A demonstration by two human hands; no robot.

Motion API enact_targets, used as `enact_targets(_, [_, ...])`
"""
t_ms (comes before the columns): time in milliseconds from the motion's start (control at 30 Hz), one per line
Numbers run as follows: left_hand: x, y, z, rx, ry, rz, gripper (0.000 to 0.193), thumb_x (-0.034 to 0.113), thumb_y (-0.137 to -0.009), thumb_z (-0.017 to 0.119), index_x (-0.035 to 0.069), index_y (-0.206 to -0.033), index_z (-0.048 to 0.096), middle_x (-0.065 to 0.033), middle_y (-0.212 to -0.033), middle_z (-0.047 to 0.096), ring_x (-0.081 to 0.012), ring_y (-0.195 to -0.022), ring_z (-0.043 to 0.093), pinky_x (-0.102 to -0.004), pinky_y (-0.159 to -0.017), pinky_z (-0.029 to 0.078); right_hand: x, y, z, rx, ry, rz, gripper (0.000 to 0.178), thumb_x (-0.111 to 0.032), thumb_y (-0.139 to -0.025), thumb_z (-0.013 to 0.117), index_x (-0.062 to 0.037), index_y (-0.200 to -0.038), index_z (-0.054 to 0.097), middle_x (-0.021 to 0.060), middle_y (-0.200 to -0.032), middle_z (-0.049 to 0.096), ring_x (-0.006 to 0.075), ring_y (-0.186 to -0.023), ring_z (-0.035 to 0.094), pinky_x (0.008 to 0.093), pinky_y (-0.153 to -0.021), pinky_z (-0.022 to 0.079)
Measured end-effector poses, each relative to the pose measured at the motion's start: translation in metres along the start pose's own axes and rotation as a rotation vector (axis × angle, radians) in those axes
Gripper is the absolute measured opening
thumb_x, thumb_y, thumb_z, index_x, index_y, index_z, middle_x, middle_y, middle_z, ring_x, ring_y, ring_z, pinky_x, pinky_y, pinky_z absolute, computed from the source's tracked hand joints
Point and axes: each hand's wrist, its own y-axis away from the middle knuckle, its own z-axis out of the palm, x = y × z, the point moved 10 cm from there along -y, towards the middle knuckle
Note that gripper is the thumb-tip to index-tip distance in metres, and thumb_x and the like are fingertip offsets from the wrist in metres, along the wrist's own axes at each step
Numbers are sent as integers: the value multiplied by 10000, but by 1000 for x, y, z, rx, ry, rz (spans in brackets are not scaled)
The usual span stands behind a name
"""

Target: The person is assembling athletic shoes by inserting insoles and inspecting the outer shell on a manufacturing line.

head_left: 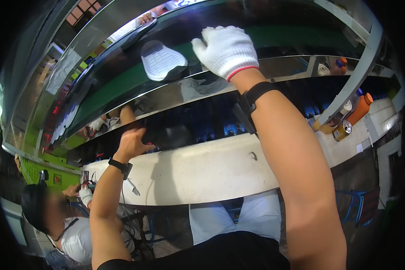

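Observation:
A white, ridged shoe sole [161,60] with a dark heel end lies on the green conveyor belt [117,90]. My right hand [227,49], in a white knit glove with a red cuff, is over the belt to the right of this sole. Its thumb stands apart from the fingers, whose tips are partly hidden, and nothing shows in its grasp. My bare left hand [132,143] hovers over the far edge of the white worktable [202,175], thumb and fingers apart. Right of it, a dark blurred shape [177,135] on the lower dark strip is too smeared to name.
A slim pointed tool [132,186] lies on the worktable at left. An orange bottle [361,109] and a can [342,130] stand by a grey metal post [353,90] at right. Co-worker [72,225] sits lower left; another person's hand [146,18] reaches in across the belt.

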Motion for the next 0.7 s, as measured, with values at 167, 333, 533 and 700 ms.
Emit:
enact_targets(167, [159, 70, -30, -7, 203, 773, 540, 167, -773, 858, 190, -1304, 764, -71, -1238, 684, -333, -1147, 664, -475, -966, 531, 1, 2, 3, -56, -13, 37, 486, -503, -1039, 608, -66, -975, 810, 183, -1018, 806, 395, -1021, 761, 513, -961, 605])
enact_targets(333, [209, 154, -33, 195, 392, 630, 813, 29, -750, 766, 138, -1542, 619, -188, -1548, 596, -408, -1476, 560, -553, -1228, 477, -5, 2, 5, -101, 1, 29, 471, -488, -1052, 603, -68, -997, 808, 184, -1037, 805, 385, -1041, 760, 498, -985, 596])
enact_targets(533, [236, 244, 67, 194, 393, 575, 759, 206, -831, 839, 168, -1557, 619, -98, -1628, 569, -363, -1550, 500, -587, -1308, 351, -24, 4, -1, 6, -158, -233, 272, -322, -1013, 661, -94, -1080, 794, 162, -1064, 801, 375, -1056, 750, 485, -1003, 578])
enact_targets(700, [251, 210, 38, 442, 225, 570, 453, 161, -974, 699, 180, -1426, 704, -8, -1545, 674, -255, -1544, 538, -589, -1255, 301, -48, 34, -2, -61, -256, -574, 255, -190, -978, 664, -179, -1207, 778, 94, -1130, 813, 347, -1047, 763, 504, -953, 590])
